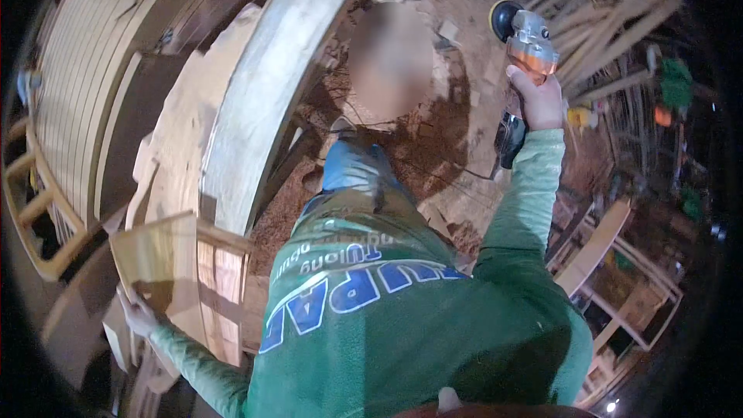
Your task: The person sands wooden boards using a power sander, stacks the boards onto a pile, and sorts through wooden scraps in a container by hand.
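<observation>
Wood frame (64, 254): at the left edge of the frame, rounded at its corners, with bars across it.
Slatted panel (97, 39): upper left, pale, with narrow dark lines running down its length.
Left hand (138, 316): lower left, my fingers touching the edge of a tan panel (159, 255); I cannot tell whether they grip it or only rest there.
Tan panel: left of centre and low, tilted, just above my wrist, with lighter wood beside it on the right.
Slab (182, 104): upper left, broad and light brown, with a rough, uneven edge.
Board (271, 81): long and greyish white, slanting from the top of the frame down towards the tan panel.
Trousers (352, 169): blue, mid-frame, above the hem of my shirt.
Shirt (433, 340): green with blue lettering, filling the lower middle; its sleeves look paler.
Floor (433, 159): reddish brown around my legs, with scraps scattered towards the top.
Sander (534, 50): upper right, held up, its round dark pad at the upper left end and its black handle reaching down below my fingers.
Right hand (542, 104): closed around the sander's body, well apart from my other hand.
Plank (596, 248): lower right, slanting, beyond my sleeve.
Sticks (619, 31): upper right, long and thin, heaped behind the sander.
</observation>
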### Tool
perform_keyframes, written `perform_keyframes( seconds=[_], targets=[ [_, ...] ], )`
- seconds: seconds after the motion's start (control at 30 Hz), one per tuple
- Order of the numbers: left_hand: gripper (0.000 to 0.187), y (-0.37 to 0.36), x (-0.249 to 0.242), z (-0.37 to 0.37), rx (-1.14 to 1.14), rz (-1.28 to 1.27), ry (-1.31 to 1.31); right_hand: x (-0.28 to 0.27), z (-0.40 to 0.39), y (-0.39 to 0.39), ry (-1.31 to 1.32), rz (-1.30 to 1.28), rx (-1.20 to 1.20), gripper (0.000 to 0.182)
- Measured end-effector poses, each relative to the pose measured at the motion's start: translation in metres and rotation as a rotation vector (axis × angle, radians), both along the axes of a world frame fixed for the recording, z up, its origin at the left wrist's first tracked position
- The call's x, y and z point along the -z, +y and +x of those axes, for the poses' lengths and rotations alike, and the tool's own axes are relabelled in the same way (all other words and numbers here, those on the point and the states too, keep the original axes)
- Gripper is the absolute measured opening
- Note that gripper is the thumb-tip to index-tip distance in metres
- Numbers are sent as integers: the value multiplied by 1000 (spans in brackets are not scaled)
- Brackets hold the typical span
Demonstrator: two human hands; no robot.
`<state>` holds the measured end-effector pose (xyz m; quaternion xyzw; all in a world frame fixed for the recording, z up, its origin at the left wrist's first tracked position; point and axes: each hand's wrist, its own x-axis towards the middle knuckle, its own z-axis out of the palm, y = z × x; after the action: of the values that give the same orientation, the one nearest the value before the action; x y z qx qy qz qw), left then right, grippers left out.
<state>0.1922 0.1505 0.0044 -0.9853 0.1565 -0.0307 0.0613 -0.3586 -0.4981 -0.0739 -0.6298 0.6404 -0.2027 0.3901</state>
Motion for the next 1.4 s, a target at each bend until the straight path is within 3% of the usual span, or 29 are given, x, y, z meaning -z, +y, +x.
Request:
perform_keyframes(
  seconds=[0.07, 0.2, 0.23, 0.3, 0.33, 0.37, 0.4, 0.43, 0.47, 0.5, 0.57, 0.6, 0.63, 0.7, 0.77, 0.87, 0.97, 1.07, 1.13, 1.27, 1.3, 1.4],
  targets=[
    [57, 19, 21, 20, 73, -117, -4, 4, -11, -1, 93, -94, 44, 40],
    [63, 20, 53, 54, -53, 81, 52, 28, -8, 3, -11, -141, 53, 40],
    [67, 24, 62, 59, 84, -107, 78, 22, -4, 3, -31, -108, 73, 40],
    [65, 35, 83, 61, 143, -272, 154, 17, 1, -2, -58, -66, 76, 39],
    [58, 23, 86, 46, 11, -435, 325, 11, 1, -6, -41, -76, 75, 39],
    [45, 19, 89, 43, -70, -375, 452, 7, 3, -9, -26, -79, 64, 39],
    [34, 37, 115, 46, 261, -109, 151, 3, 7, -13, -11, -79, 43, 39],
    [31, 12, 111, 23, 564, 235, -125, -5, 14, -14, -63, -106, -2, 40],
    [37, -4, 109, 9, 238, -96, 234, -12, 25, -13, -123, -125, -61, 41],
    [45, -19, 107, -5, -147, -449, 426, -21, 37, -11, -155, -128, -153, 42],
    [57, -17, 110, -25, -160, -430, 459, -43, 67, 2, -180, -80, -336, 42],
    [63, -41, 83, -41, -245, -182, 493, -56, 80, 10, -165, -39, -415, 41],
    [65, -37, 87, -56, -130, -151, 387, -70, 93, 15, -137, -1, -488, 41],
    [64, -41, 65, -68, 8, -244, 362, -87, 132, 39, -113, 16, -723, 38],
    [59, -55, 17, -89, -92, -209, 410, -117, 177, 87, -57, 76, -961, 39],
    [55, -17, 32, -126, -20, -324, -149, -150, 226, 159, -86, 342, -1263, 47],
    [53, 11, 44, -145, -309, -315, -45, -138, 268, 211, -126, 375, -1603, 55],
    [50, 40, 66, -162, -340, -327, -87, -126, 304, 238, 61, 317, -1926, 69],
    [50, 45, 78, -153, -323, -356, -101, -113, 335, 249, 229, 270, -2064, 72],
    [47, 39, 73, -151, -365, -351, -120, -121, 359, 283, 138, 307, -2182, 77],
    [46, 38, 68, -152, -373, -353, -113, -106, 364, 276, 203, 218, -2226, 76],
    [47, 38, 71, -151, -384, -362, -124, -137, 385, 295, 498, 76, -2182, 73]
  ],
)
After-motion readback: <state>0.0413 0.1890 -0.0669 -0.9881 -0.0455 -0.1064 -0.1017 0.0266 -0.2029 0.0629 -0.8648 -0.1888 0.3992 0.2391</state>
